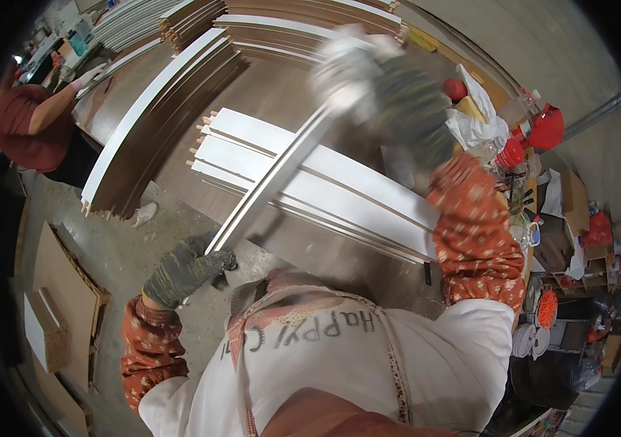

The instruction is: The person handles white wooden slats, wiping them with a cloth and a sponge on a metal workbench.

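A long narrow white slat (270, 182) slants across in front of me, over the worktable. Its lower end is gripped by my left hand (181, 274), in a grey-green glove, with the fingers closed round it. At the upper end, my gloved right hand (414, 109) is smeared by motion. A blurred white bundle that looks like a cloth (350, 69) is bunched in that hand against the slat; the fingers themselves are hidden. Beneath the slat lie several white boards (369, 182) side by side on the brown tabletop (318, 247), with wooden dowels sticking out of their left ends.
Stacked white-faced boards (157, 109) stand along the table's left and far sides. At far left a person in a dark red top (26, 124) handles another board. Red-capped bottles and white plastic (482, 127) crowd the right edge. Cardboard sheets (70, 291) lie on the left floor.
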The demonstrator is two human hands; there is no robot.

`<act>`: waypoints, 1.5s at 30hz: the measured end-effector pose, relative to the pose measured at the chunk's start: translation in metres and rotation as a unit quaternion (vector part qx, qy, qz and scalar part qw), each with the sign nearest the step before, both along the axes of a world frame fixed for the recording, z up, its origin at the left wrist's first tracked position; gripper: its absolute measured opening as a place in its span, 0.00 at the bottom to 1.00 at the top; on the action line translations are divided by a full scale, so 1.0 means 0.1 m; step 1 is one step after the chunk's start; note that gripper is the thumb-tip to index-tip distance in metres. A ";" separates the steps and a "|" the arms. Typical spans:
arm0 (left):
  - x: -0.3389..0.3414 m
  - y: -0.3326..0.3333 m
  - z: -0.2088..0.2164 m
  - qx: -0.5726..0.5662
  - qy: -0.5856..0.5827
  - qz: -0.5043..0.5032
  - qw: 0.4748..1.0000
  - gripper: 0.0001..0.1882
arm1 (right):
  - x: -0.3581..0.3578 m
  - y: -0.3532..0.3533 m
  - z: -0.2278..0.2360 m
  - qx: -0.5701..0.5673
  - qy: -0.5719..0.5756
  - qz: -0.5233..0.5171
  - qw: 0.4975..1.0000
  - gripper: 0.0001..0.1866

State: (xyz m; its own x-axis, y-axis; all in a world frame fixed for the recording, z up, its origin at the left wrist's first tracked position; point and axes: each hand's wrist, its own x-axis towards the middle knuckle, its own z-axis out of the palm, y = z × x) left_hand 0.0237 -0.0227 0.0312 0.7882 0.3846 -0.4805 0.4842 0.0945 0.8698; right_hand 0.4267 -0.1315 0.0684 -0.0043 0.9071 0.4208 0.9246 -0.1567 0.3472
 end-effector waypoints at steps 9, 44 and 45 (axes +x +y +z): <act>-0.16 -0.48 -0.27 -0.343 -0.112 0.203 0.910 0.36 | -0.94 0.60 0.04 -0.133 0.188 0.185 0.955 0.11; 0.89 -0.02 0.66 0.820 -0.186 0.139 0.523 0.49 | -0.43 0.95 0.64 0.322 0.334 0.413 0.783 0.26; 1.02 -0.10 0.64 0.723 -0.089 0.141 0.671 0.47 | -0.47 1.04 0.35 0.274 0.442 0.383 0.763 0.26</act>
State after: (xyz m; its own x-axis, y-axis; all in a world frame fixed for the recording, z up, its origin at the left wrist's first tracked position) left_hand 0.1256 -0.0324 0.0952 0.5817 0.4930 0.6470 0.5001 -0.8441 0.1935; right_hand 0.3797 -0.0271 0.1037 0.0608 0.4684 0.8814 0.6525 0.6496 -0.3902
